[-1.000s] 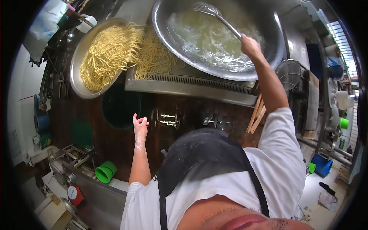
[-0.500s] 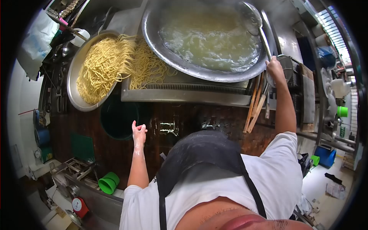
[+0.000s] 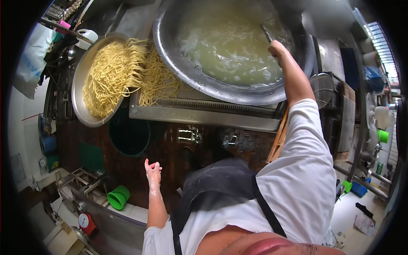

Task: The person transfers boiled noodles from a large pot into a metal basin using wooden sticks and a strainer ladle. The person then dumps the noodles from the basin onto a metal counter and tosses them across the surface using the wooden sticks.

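Note:
My right hand [image 3: 278, 49] is closed around the handle of a long-handled strainer [image 3: 267, 33] and reaches over the big metal pot [image 3: 204, 85]. The strainer's head is hidden in the cloudy, bubbling, yellowish water [image 3: 229, 55] and steam. My left hand [image 3: 153, 171] hangs low over the dark floor with nothing in it. Its fingers are partly bent and apart, with whitish residue on the skin. Up and left of it, yellow noodles [image 3: 108, 74] heap in a metal basin [image 3: 77, 104]. More loose noodles [image 3: 159, 78] spill onto the steel counter beside the pot.
Below the basin stands a dark green tub [image 3: 129, 138]. Wooden sticks [image 3: 277, 140] lean at the counter's front edge [image 3: 204, 118]. A round wire-mesh strainer [image 3: 321, 90] is right of the pot. Green buckets [image 3: 118, 197] and a red scale [image 3: 86, 222] are at lower left.
My right hand has moved from the pot's right rim up and inward over the water, carrying the strainer handle. The strainer's head has gone from view. My left hand sits slightly lower in view.

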A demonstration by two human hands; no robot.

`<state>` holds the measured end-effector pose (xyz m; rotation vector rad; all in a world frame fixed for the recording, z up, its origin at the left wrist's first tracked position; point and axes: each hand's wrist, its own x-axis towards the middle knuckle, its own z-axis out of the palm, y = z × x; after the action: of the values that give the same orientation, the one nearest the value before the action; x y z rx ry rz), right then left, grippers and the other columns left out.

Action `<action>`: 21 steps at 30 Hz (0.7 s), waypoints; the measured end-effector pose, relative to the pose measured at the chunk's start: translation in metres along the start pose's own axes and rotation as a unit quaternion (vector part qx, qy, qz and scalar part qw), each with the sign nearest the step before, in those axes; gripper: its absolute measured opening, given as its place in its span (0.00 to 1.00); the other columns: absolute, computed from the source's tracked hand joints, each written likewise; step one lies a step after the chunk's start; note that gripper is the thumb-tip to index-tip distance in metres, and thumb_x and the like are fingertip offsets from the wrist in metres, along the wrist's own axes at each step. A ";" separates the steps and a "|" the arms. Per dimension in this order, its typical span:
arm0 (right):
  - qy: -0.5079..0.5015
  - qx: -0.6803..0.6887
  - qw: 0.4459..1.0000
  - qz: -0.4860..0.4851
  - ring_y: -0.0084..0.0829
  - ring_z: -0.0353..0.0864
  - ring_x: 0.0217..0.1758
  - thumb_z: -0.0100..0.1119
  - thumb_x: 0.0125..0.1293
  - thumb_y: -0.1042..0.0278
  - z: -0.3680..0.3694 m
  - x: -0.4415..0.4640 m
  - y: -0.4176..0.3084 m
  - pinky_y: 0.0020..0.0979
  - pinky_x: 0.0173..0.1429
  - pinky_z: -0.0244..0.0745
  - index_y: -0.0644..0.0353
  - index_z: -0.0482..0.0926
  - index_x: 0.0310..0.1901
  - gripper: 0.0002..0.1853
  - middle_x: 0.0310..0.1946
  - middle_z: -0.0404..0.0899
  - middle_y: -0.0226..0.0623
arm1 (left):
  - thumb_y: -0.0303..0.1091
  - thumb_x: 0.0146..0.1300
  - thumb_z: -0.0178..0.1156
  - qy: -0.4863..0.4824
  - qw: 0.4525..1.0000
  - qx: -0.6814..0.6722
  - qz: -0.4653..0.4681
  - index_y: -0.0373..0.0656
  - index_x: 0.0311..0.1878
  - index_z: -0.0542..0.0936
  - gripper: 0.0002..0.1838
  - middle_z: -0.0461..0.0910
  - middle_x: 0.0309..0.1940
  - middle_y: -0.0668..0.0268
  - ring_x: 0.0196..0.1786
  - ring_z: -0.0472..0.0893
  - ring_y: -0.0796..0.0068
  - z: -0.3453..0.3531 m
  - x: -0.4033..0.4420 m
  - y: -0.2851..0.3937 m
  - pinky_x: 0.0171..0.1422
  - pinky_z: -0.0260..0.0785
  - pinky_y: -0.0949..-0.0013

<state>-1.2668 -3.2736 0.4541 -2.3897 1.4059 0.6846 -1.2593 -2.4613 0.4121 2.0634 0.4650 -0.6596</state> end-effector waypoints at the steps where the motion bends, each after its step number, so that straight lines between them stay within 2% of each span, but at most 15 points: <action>1: -0.003 0.009 1.000 -0.020 0.47 0.87 0.40 0.57 0.55 0.73 0.007 -0.003 -0.009 0.43 0.43 0.81 0.68 0.86 0.39 0.12 0.37 0.85 0.55 | 0.28 0.67 0.62 0.000 1.000 -0.004 -0.006 0.44 0.78 0.52 0.41 0.79 0.41 0.67 0.30 0.78 0.82 -0.001 -0.002 -0.001 0.33 0.69 0.77; 4: 0.046 -0.003 0.992 -0.115 0.45 0.87 0.34 0.57 0.55 0.73 0.035 -0.025 -0.025 0.44 0.36 0.79 0.68 0.85 0.36 0.11 0.31 0.85 0.53 | 0.28 0.67 0.62 -0.009 1.000 -0.010 0.000 0.44 0.78 0.52 0.41 0.79 0.41 0.67 0.30 0.78 0.82 -0.007 0.001 -0.009 0.33 0.69 0.77; 6: 0.014 0.099 0.986 -0.131 0.39 0.84 0.26 0.61 0.55 0.69 0.057 -0.057 -0.031 0.42 0.33 0.78 0.69 0.83 0.33 0.10 0.25 0.83 0.48 | 0.29 0.67 0.62 -0.013 1.000 -0.013 0.013 0.44 0.78 0.52 0.40 0.79 0.41 0.67 0.30 0.78 0.82 -0.009 0.006 -0.005 0.33 0.70 0.77; 8: -0.026 0.123 0.979 -0.160 0.32 0.80 0.22 0.62 0.56 0.67 0.084 -0.084 -0.041 0.38 0.24 0.73 0.67 0.79 0.41 0.14 0.21 0.79 0.40 | 0.30 0.67 0.62 -0.020 0.999 -0.018 0.032 0.43 0.78 0.52 0.41 0.80 0.40 0.68 0.30 0.78 0.83 -0.012 0.014 -0.001 0.33 0.70 0.77; 10: -0.070 0.189 0.973 -0.111 0.29 0.78 0.20 0.62 0.58 0.66 0.104 -0.135 -0.056 0.35 0.22 0.72 0.66 0.77 0.40 0.12 0.20 0.78 0.38 | 0.31 0.67 0.62 -0.028 0.998 -0.022 0.047 0.43 0.78 0.52 0.41 0.80 0.39 0.68 0.31 0.78 0.83 -0.014 0.022 0.005 0.33 0.70 0.77; 11: -0.089 0.216 0.962 -0.144 0.26 0.75 0.18 0.63 0.60 0.67 0.108 -0.161 -0.059 0.32 0.19 0.70 0.63 0.74 0.38 0.11 0.19 0.75 0.33 | 0.31 0.67 0.61 -0.034 0.998 -0.021 0.057 0.43 0.78 0.52 0.41 0.80 0.38 0.68 0.30 0.78 0.83 -0.015 0.027 0.008 0.34 0.70 0.77; 12: -0.105 0.331 0.924 -0.163 0.22 0.71 0.16 0.63 0.62 0.68 0.131 -0.169 -0.056 0.30 0.17 0.67 0.60 0.71 0.36 0.09 0.18 0.69 0.27 | 0.31 0.67 0.61 -0.039 0.997 -0.018 0.064 0.43 0.78 0.52 0.41 0.80 0.38 0.69 0.30 0.78 0.83 -0.018 0.030 0.010 0.34 0.70 0.77; 14: -0.234 0.519 0.804 -0.174 0.19 0.66 0.14 0.63 0.64 0.69 0.126 -0.232 -0.069 0.27 0.16 0.64 0.57 0.69 0.37 0.10 0.17 0.65 0.23 | 0.31 0.67 0.62 -0.051 0.995 -0.020 0.079 0.43 0.78 0.51 0.41 0.80 0.38 0.69 0.30 0.78 0.84 -0.022 0.037 0.012 0.33 0.69 0.78; 16: -0.170 0.474 0.855 -0.120 0.18 0.64 0.14 0.62 0.65 0.70 0.125 -0.279 -0.091 0.26 0.16 0.64 0.56 0.67 0.36 0.11 0.18 0.64 0.24 | 0.31 0.67 0.62 -0.061 0.993 -0.022 0.094 0.42 0.78 0.51 0.41 0.80 0.38 0.69 0.30 0.77 0.84 -0.028 0.044 0.014 0.32 0.69 0.78; 17: -0.212 0.553 0.797 -0.120 0.18 0.65 0.14 0.62 0.65 0.69 0.128 -0.292 -0.097 0.26 0.16 0.64 0.56 0.67 0.37 0.10 0.18 0.65 0.24 | 0.31 0.67 0.62 -0.065 0.993 -0.025 0.099 0.42 0.78 0.51 0.41 0.80 0.38 0.68 0.31 0.77 0.84 -0.032 0.044 0.018 0.31 0.68 0.79; 21: -0.173 0.556 0.802 -0.132 0.18 0.66 0.16 0.61 0.66 0.69 0.123 -0.349 -0.137 0.26 0.18 0.66 0.54 0.68 0.38 0.09 0.19 0.65 0.24 | 0.30 0.67 0.62 -0.069 0.990 -0.037 0.119 0.42 0.78 0.50 0.41 0.80 0.38 0.68 0.31 0.77 0.84 -0.052 0.052 0.017 0.32 0.69 0.78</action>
<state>-1.3225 -2.8918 0.5361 -1.3610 0.8701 0.0988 -1.1945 -2.4225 0.4158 1.9486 0.1577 -0.6273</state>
